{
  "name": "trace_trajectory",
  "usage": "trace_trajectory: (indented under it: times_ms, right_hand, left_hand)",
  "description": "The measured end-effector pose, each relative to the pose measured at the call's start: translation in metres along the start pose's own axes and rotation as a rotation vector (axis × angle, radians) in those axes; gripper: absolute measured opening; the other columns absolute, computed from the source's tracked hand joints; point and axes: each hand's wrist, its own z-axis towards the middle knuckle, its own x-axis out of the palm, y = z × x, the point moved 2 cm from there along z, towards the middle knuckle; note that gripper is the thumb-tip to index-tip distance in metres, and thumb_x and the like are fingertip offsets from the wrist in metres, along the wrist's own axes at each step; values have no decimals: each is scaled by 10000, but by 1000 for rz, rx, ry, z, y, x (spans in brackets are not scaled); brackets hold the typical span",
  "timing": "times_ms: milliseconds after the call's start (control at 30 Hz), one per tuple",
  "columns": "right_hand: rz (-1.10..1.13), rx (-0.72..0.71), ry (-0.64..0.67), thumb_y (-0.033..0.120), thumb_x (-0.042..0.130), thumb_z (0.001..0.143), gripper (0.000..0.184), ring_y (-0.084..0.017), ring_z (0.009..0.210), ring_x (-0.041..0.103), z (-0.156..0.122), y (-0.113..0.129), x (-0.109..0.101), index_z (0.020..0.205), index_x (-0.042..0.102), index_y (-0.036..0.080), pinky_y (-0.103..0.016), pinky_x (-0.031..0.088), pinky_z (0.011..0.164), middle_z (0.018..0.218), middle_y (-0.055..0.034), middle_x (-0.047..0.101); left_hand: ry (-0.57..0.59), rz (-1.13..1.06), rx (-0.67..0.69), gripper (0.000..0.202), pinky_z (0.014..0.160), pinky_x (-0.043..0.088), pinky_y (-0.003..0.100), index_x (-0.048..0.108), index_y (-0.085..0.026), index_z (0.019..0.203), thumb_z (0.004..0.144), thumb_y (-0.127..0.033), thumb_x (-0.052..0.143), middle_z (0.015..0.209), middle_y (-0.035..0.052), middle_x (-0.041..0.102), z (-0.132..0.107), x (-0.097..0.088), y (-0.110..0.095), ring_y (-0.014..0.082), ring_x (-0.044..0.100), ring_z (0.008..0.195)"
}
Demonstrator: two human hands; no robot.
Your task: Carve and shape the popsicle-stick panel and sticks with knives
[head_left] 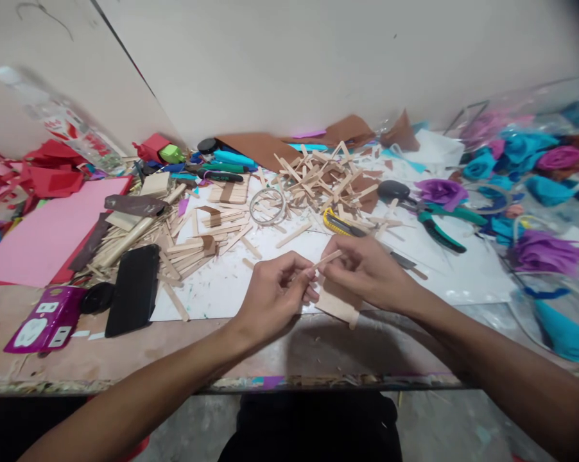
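Between my two hands is a short wooden craft stick (328,258), held slightly tilted above the table. My left hand (277,289) pinches its left end between thumb and fingers. The fingers of my right hand (364,269) close on its right end. Just below them lies a flat pale wooden piece (337,305), partly hidden by my hands. A white sheet (207,298) spreads beneath. Behind my right hand rests a yellow box cutter (337,221), and a heap of loose craft sticks (323,173) lies beyond it.
Stacked craft sticks (198,250) and a black phone (132,290) lie left, near a purple box-shaped item (43,321). Green-handled pliers (441,231), a tape roll (267,206) and purple crepe paper (549,251) are around. The table's front edge (174,387) runs close to me.
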Motion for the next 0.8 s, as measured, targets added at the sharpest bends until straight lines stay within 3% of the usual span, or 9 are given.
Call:
trace_trajectory:
  times_ms: [200, 267, 467, 800]
  right_hand:
    - [-207, -269, -56, 199, 653, 912, 135, -94, 579, 507, -1, 12, -3, 881, 759, 120, -224, 380, 553, 675, 0, 633]
    - [-246, -302, -64, 178, 647, 911, 137, -93, 594, 524, -1, 12, -1, 878, 762, 110, -220, 390, 564, 699, -10, 653]
    - [-195, -77, -4, 196, 611, 917, 140, -89, 542, 468, -1, 3, 7, 873, 723, 126, -218, 338, 508, 610, 29, 604]
    - [-93, 96, -2, 131, 596, 902, 116, -71, 524, 424, 0, 1, 12, 856, 696, 168, -196, 300, 464, 583, 68, 577]
  left_hand:
    - [-75, 264, 291, 103, 638, 554, 192, 714, -163, 985, 1025, -227, 644, 744, -9, 726, -1, -3, -4, 89, 698, 634]
    - [-77, 328, 330, 108, 639, 537, 197, 707, -167, 980, 1033, -222, 631, 715, -20, 715, -1, -3, -1, 82, 673, 609]
    - [-69, 248, 232, 137, 637, 557, 208, 694, -171, 942, 1034, -259, 645, 747, -1, 768, 0, -2, 12, 109, 727, 641]
    - [-158, 436, 338, 108, 609, 555, 178, 673, -158, 908, 996, -105, 638, 707, -20, 751, 0, 4, 9, 93, 727, 608]
